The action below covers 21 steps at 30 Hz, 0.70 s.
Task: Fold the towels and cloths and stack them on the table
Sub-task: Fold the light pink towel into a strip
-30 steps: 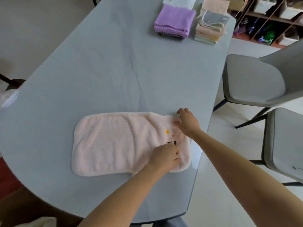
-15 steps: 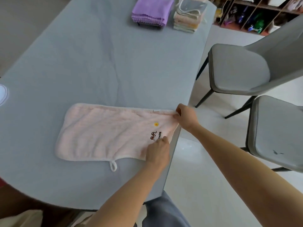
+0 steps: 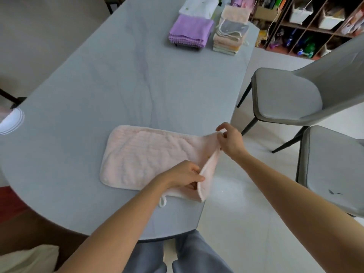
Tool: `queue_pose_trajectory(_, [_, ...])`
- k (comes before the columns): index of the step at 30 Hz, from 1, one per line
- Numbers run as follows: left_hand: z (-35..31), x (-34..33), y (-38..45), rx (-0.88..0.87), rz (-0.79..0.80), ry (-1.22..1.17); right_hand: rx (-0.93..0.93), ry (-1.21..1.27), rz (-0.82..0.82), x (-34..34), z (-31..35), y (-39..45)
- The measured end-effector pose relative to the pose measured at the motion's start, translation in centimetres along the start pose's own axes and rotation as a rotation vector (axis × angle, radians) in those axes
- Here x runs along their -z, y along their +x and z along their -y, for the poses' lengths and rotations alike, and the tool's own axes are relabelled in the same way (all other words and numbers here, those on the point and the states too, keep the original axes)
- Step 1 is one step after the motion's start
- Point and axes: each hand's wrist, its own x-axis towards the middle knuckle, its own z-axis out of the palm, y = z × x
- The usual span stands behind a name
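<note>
A pale pink towel (image 3: pixel 145 156) lies on the grey table (image 3: pixel 118 79) near its right edge, with a small white loop hanging at its near edge. My left hand (image 3: pixel 183 175) pinches the towel's near right corner. My right hand (image 3: pixel 230 140) pinches the far right corner. Between the two hands the right end of the towel is lifted off the table and stands up on edge. At the far end of the table sit a folded purple stack (image 3: pixel 190 30), a mixed pastel stack (image 3: pixel 230 36) and a white folded cloth (image 3: pixel 198 6).
Two grey chairs (image 3: pixel 291 95) (image 3: pixel 334 170) stand right of the table. A shelf with bins and clutter (image 3: pixel 315 20) is at the back right. A white object (image 3: pixel 10 121) sits at the table's left edge. A cream cloth (image 3: pixel 27 259) shows at the bottom left.
Both hands went from lying on the towel's right end to pinching its two right corners and lifting that end off the table. The printed face is now turned away.
</note>
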Motion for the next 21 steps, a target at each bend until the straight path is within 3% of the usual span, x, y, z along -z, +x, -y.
queue_pose_trajectory(4, [1.5,4.6,-2.9,-0.046,-0.286,-0.011,0.073,0.117,0.036,-1.8,4.6,0.5])
queue_pose_trajectory(7, [4.7,7.6,-4.7,0.008,-0.471,-0.073,0.102,0.166,0.202,-5.1,8.2,0.6])
queue_pose_trajectory(11, [8.3,10.0,-7.4,0.090,-0.618,-0.153,0.284,-0.026,0.266,-10.2,12.5,0.4])
queue_pose_trajectory(17, [13.8,13.8,-10.2,0.164,-0.843,0.015,0.468,-0.379,0.228,-17.3,18.7,0.7])
queue_pose_trajectory(21, [16.4,15.6,-10.7,0.249,-0.903,0.115,0.595,-0.608,0.229,-21.5,21.2,0.8])
